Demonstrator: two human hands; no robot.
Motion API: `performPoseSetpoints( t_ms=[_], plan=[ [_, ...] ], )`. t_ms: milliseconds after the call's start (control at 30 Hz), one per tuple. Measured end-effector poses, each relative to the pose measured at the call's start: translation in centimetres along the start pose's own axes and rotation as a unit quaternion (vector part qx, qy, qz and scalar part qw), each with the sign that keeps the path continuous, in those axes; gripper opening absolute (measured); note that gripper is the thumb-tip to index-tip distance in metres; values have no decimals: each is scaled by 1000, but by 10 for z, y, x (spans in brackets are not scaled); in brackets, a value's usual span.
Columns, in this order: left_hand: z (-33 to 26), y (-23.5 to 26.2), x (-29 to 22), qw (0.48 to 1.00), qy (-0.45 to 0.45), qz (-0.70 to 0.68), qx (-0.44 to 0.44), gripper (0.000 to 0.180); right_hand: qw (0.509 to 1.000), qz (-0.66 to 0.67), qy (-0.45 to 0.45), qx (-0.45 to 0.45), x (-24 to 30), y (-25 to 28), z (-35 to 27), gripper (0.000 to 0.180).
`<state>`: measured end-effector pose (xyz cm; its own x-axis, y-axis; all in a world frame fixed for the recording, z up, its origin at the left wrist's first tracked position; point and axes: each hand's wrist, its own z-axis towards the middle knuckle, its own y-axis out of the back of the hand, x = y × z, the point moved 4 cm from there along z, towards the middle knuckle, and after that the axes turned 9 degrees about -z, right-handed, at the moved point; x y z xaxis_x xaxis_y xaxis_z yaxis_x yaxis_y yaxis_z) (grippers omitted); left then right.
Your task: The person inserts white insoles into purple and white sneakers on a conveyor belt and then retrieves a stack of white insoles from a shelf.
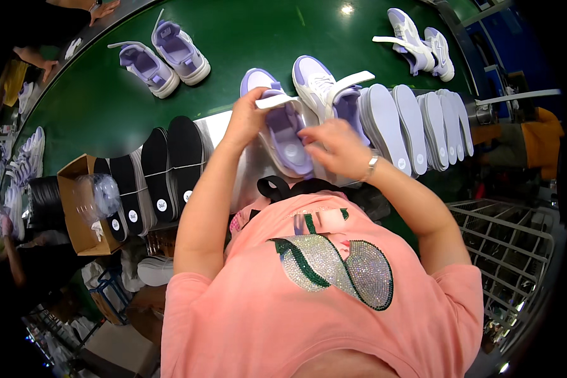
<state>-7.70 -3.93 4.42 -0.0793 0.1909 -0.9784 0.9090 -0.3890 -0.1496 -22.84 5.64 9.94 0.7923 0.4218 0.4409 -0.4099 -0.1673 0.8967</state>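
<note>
A white and lilac sneaker [288,140] lies in front of me, toe away, its lilac inside showing. My left hand [247,118] is closed on the sneaker's upper near the white tongue or strap at the left of its opening. At the right edge of that opening, the curled fingers of my right hand [339,148] grip the collar; they are slightly blurred. Just to the right stands a matching sneaker [314,80], with a white strap sticking out sideways. My right forearm and hand cover part of its heel.
White insoles [384,120] stand in a row at the right, black insoles [186,157] in bundles at the left beside a cardboard box [75,211]. Two more sneaker pairs [179,50] [416,44] sit on the green belt [246,31]. A wire cart [504,242] is at lower right; another person's hand [104,11] shows at upper left.
</note>
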Motion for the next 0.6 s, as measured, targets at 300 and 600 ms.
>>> performPoseSetpoints(
  t_ms=[300, 600],
  plan=[
    [-5, 51, -20, 961, -172, 94, -195, 29, 954, -176, -237, 54, -49, -4, -67, 27],
    [-12, -97, -53, 914, -268, 305, -10, 66, 915, -93, -353, -173, -133, 73, -106, 35]
  ],
)
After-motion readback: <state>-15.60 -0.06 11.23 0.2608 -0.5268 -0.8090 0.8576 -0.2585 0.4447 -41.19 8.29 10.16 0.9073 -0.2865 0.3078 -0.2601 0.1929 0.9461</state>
